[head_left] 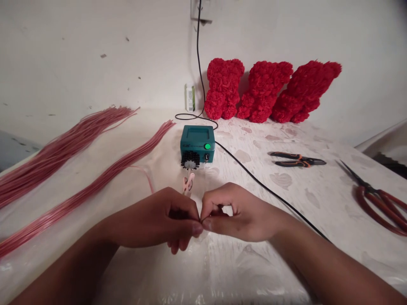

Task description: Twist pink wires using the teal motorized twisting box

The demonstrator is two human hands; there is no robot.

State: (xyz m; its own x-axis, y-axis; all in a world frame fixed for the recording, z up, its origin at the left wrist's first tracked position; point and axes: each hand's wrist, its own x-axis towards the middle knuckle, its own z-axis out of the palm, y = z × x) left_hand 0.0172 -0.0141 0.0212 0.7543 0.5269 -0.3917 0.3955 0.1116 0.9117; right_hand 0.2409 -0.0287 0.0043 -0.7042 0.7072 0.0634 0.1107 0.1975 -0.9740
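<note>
My left hand (pixel 162 218) and my right hand (pixel 237 214) meet at the fingertips in front of me, both pinched closed on a thin pink strand (pixel 148 176) that curves away to the left. A small pink piece (pixel 188 184) shows just above my hands. Just beyond it stands a small teal box machine (pixel 197 143) with a green light and a black toothed wheel on its front.
Two long bundles of pink strands (pixel 76 195) lie on the left. Black-and-orange pliers (pixel 295 159) and red-handled scissors (pixel 380 201) lie on the right. A black cable (pixel 270 192) runs from the machine. Three red rose bears (pixel 263 91) lean on the wall.
</note>
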